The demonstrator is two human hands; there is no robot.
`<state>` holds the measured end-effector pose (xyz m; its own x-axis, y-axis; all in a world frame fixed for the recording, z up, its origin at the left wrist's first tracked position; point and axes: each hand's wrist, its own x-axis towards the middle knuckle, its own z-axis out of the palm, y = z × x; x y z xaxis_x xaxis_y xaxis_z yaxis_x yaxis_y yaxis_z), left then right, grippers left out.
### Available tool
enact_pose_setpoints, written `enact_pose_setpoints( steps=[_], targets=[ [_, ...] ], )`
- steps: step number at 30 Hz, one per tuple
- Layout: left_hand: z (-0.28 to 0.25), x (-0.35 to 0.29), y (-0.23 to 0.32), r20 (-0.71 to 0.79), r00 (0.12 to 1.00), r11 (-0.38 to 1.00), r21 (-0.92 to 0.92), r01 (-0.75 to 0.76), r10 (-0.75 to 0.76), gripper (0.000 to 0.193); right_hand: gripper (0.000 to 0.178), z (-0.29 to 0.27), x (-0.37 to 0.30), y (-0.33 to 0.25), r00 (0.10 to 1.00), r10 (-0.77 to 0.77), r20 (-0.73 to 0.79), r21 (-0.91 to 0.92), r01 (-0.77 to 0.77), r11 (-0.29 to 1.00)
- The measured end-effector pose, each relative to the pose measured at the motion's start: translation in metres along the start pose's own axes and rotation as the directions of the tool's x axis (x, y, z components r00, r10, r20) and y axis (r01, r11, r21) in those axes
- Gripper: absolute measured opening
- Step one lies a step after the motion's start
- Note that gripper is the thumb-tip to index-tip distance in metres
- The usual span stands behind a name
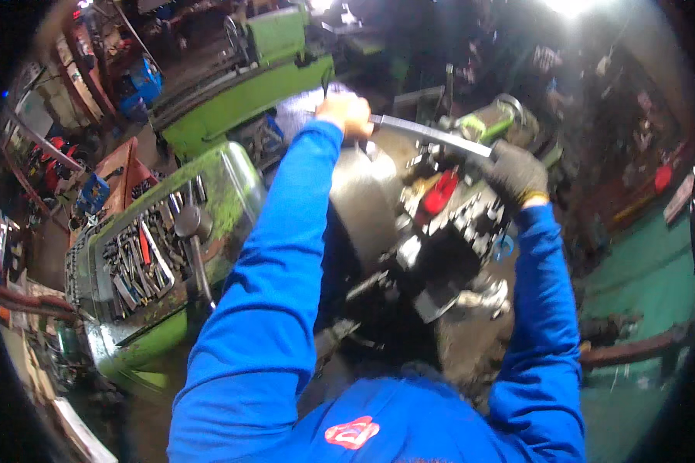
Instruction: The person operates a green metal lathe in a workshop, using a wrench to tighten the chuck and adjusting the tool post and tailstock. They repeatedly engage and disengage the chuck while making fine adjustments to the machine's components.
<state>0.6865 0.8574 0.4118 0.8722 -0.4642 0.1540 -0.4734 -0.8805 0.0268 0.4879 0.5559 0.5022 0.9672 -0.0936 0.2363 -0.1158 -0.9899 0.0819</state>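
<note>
Metal bar (432,134), long axis slanting down rightward, ends in left grip (347,114), right grip (520,170)

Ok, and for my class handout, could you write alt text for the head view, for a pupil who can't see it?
The left hand and grey-gloved right hand hold opposite ends of a metal bar, blue sleeves outstretched. To the left, tools lie on a green machine; another green machine stands beyond.
</note>
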Motion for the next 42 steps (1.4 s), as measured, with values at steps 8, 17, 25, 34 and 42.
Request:
enact_pose_setpoints(
  steps=[8, 17, 25, 34, 42],
  targets=[
    [-0.044, -0.008, 0.029, 0.109, 0.994, 0.992, -0.127, -0.003, 0.017, 0.035, 0.036, 0.017, 0.026, 0.06, 0.972, -0.172, -0.159, 0.129, 0.193, 0.973],
    [-0.11, -0.162, 0.132, -0.297, 0.923, 0.966, -0.155, 0.208, -0.246, 0.023, 0.039, 0.057, 0.092, 0.149, 0.718, 0.118, -0.686, 0.685, 0.582, 0.44],
    [-0.013, -0.385, 0.312, -0.361, 0.201, 0.408, -0.712, 0.572, -0.911, 0.02, 0.055, 0.217, 0.092, 0.213, 0.95, -0.295, -0.105, 0.772, 0.264, 0.578],
    [0.199, -0.523, 0.388, 0.377, -0.143, -0.338, -0.91, -0.241, -0.915, 0.027, 0.054, 0.253, 0.108, 0.211, 0.942, -0.333, 0.051, 0.692, 0.207, 0.691],
    [0.363, -0.589, 0.324, 0.635, -0.348, -0.516, -0.768, -0.379, -0.69, 0.033, 0.043, 0.271, 0.14, 0.222, 0.923, -0.327, 0.203, 0.547, 0.17, 0.82]
  ],
)
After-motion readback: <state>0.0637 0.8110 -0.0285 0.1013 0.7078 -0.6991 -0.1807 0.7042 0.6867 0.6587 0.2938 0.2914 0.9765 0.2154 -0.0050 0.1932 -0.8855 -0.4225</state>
